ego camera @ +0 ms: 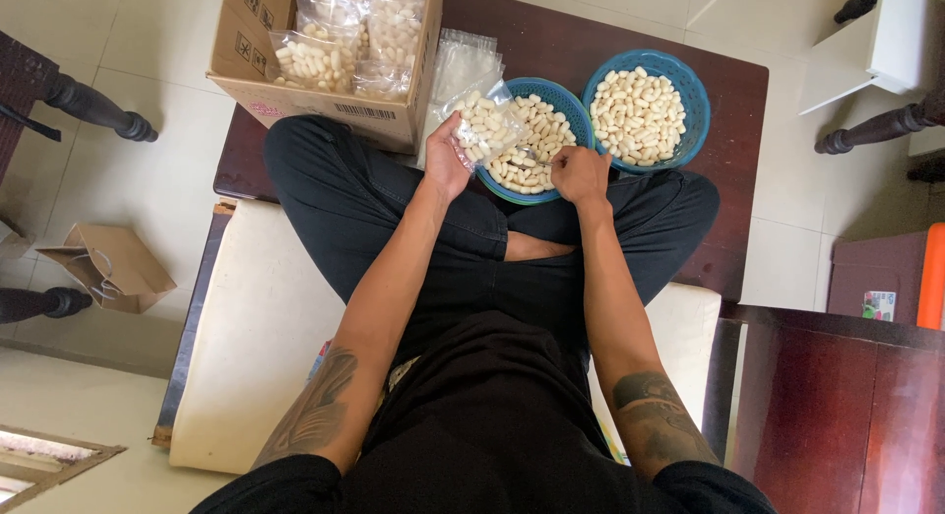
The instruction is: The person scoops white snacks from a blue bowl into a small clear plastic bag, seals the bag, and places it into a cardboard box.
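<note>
I sit cross-legged on a cream cushion (256,347). My left hand (445,158) holds a clear plastic bag (487,125) partly filled with small white oblong pieces, above the rim of a blue basket (576,115). My right hand (579,174) is closed over the near edge of that basket, in the white pieces; whether it holds any is hidden. A second blue basket (694,91) full of the same pieces stands to the right on the dark wooden table (728,209).
A cardboard box (295,96) with several filled bags stands at my left. A stack of empty clear bags (463,61) lies behind it. A brown paper bag (113,268) sits on the tiled floor. Dark chair legs (98,108) and a dark wooden surface (837,416) flank me.
</note>
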